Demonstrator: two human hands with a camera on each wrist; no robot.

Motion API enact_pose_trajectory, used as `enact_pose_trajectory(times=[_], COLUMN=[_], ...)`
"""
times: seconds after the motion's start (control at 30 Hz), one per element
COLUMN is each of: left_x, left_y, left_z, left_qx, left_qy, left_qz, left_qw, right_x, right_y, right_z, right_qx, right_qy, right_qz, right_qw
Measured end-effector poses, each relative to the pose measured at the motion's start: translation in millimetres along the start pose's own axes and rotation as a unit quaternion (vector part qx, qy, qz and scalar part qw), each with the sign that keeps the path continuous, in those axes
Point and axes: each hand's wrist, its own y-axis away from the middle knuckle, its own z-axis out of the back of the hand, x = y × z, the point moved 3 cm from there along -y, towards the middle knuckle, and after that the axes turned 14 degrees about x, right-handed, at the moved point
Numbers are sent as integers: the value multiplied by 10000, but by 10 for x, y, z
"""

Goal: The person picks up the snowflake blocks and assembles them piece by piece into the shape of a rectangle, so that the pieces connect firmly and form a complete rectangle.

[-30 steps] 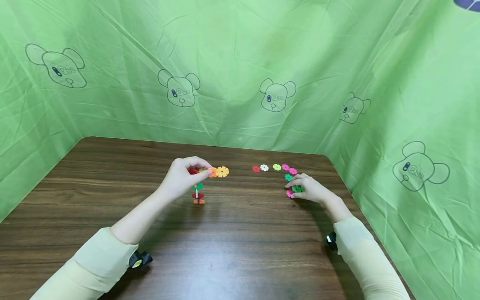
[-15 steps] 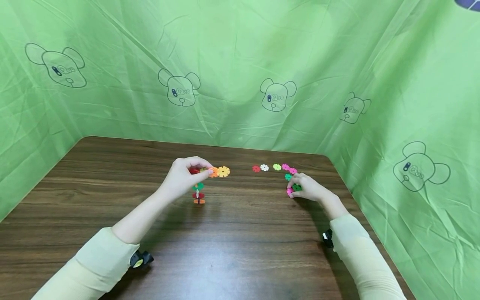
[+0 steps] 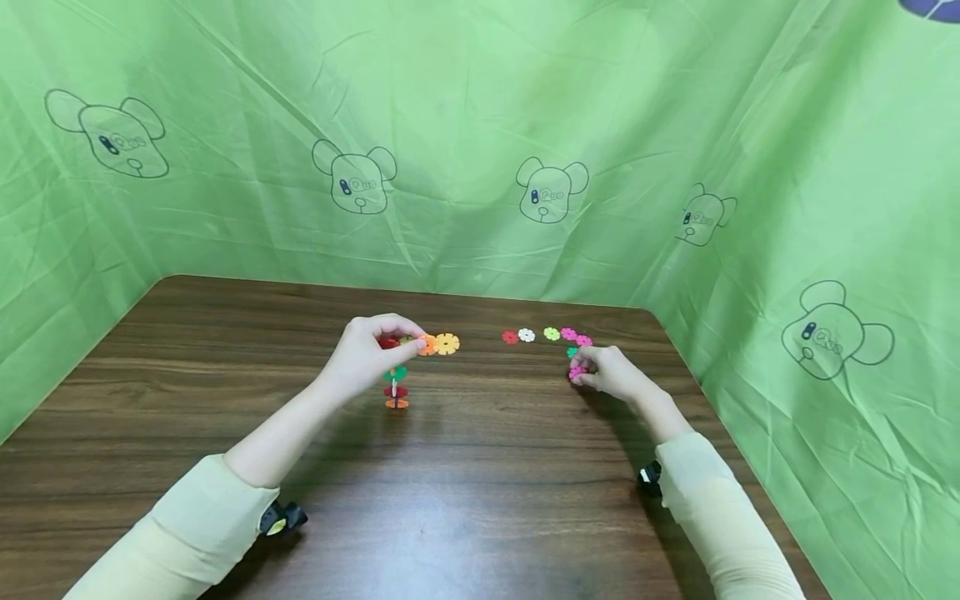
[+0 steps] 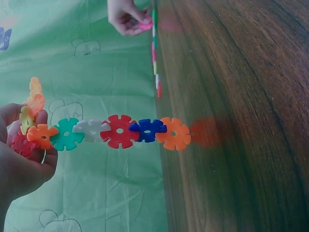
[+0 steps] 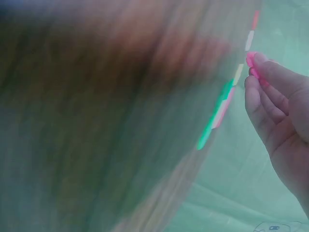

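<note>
My left hand [image 3: 363,357] pinches a bent chain of interlocking plastic flower discs [image 4: 119,130], held up over the table. Its hanging arm of orange, green, white, red and blue discs points down, as the left wrist view shows. Past my fingertips, an orange-yellow disc [image 3: 447,343] ends the other arm. Over at the right, my right hand [image 3: 615,372] pinches a pink flower disc [image 5: 250,59] between thumb and fingers, raised off the table. Right beside those fingertips in the head view is a green disc [image 3: 572,352], partly covered by the hand.
Loose flower discs lie flat towards the back right: a red disc [image 3: 510,337], a white disc [image 3: 527,335], a yellow-green disc [image 3: 552,333] and pink discs [image 3: 569,333]. The wooden table [image 3: 465,500] ends at a green curtain [image 3: 465,125] behind and to the sides.
My right hand has closed its fingers on the pink disc, lifted it and shifted slightly left and away from me. The left hand and its chain have stayed nearly still.
</note>
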Motion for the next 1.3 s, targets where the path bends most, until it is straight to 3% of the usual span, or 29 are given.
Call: enact_pose_trajectory(times=[0.1, 0.27, 0.43, 0.6, 0.87, 1.07, 1.3], left_x=[-89, -300, -362, -326, -14, -5, -26], left_y=[26, 85, 99, 82, -19, -19, -21], left_z=[-3, 2, 0, -5, -22, -35, -58], left_qx=[17, 50, 64, 53, 58, 95, 93], left_qy=[4, -1, -10, 12, 85, 197, 177], left_qz=[62, 23, 24, 76, 80, -7, -24], left_qw=[10000, 10000, 10000, 10000, 9999, 9998, 9998], right_x=[107, 353, 657, 941, 1301, 1531, 1976], right_y=[-7, -32, -47, -72, -110, -148, -113], right_z=[56, 184, 271, 307, 310, 254, 216], right_qx=[-166, -695, -1206, -1599, -2098, -2367, -2298], right_qy=[-165, 10, -126, -285, -744, -1072, -1303], right_qz=[26, 333, 580, 919, 1339, 1427, 1442], right_qw=[9997, 9970, 9909, 9824, 9657, 9550, 9536])
